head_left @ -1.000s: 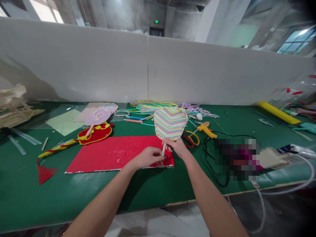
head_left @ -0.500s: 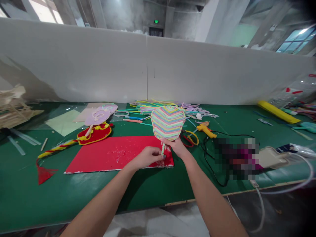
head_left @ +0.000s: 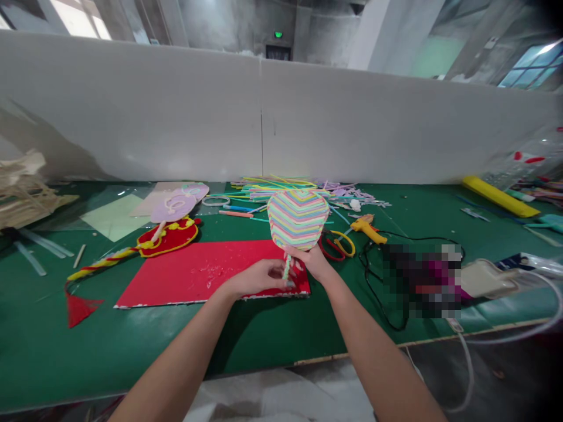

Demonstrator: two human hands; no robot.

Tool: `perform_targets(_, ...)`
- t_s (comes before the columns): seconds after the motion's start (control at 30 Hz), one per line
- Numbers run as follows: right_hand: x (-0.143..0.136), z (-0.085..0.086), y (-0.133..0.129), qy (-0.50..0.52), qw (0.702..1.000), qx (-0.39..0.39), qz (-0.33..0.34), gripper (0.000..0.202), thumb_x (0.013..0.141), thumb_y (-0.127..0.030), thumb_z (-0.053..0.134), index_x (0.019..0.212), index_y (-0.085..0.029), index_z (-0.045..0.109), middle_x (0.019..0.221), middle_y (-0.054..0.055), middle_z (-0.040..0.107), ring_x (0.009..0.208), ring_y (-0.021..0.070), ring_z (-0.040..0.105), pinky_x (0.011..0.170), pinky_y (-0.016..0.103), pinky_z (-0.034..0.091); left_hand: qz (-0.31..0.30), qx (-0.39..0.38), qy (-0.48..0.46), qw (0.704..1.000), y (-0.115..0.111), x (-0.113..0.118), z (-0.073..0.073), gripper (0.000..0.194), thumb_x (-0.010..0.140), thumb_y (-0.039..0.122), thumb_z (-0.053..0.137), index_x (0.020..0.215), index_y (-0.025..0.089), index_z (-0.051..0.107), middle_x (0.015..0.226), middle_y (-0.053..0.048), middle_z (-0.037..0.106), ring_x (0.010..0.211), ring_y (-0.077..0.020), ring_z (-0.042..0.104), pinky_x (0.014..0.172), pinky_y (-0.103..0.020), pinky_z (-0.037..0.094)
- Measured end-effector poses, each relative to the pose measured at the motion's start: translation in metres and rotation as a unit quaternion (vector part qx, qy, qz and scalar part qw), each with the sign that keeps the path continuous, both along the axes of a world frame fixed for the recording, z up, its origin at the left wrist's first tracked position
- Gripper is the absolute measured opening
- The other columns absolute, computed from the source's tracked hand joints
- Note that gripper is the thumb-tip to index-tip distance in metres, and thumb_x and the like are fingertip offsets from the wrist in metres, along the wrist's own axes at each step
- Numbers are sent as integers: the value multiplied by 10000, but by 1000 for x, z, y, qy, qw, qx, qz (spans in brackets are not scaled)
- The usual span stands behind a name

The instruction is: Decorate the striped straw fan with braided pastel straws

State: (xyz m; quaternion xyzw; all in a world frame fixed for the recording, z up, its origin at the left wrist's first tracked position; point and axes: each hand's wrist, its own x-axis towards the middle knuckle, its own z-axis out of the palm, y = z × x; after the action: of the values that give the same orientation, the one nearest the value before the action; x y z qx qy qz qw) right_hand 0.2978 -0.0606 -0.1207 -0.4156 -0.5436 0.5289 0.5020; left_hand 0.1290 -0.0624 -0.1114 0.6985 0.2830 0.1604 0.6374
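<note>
A small hand fan (head_left: 298, 218) with pastel zigzag stripes stands upright over the right end of a red board (head_left: 176, 278). Its short twisted pale-green handle (head_left: 287, 267) points down. My right hand (head_left: 313, 262) grips the fan where the handle meets the striped face, with the thumb in front. My left hand (head_left: 263, 278) is closed about the lower end of the handle, its fingers curled and partly hidden. A red and yellow fan (head_left: 169, 239) with a twisted handle and red tassel lies to the left, partly under a lilac piece (head_left: 173, 205).
Behind the striped fan lies a pile of pastel craft stems (head_left: 268, 192). Scissors (head_left: 345, 245) and a yellow glue gun (head_left: 368, 230) with a black cord are at its right. A pale green sheet (head_left: 115, 218) lies far left; a white partition (head_left: 176, 117) borders the table's back.
The fan and both hands have shifted slightly left. My left fingers have opened a little around the handle and moved slightly down, and the handle tilts more to the left.
</note>
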Motion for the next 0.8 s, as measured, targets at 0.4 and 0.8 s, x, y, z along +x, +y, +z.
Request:
perform_targets(0.4, 3, 0, 11, 71, 982, 33, -174, 265, 656, -349, 667, 510, -161, 550, 405, -26, 512, 296, 74, 391, 326, 234, 271, 85, -46, -16, 995, 2, 1, 2, 286, 765, 376, 548, 857, 106, 571, 799, -98, 680, 733, -165, 642, 689, -304, 505)
perform_targets(0.8, 2, -1, 13, 95, 976, 18, -195, 229, 638, -321, 675, 529, -141, 584, 391, -28, 504, 300, 66, 391, 313, 211, 260, 115, 70, -24, 991, -2, 9, -5, 284, 817, 368, 452, 803, 117, 583, 750, -62, 663, 703, -153, 633, 696, -299, 510)
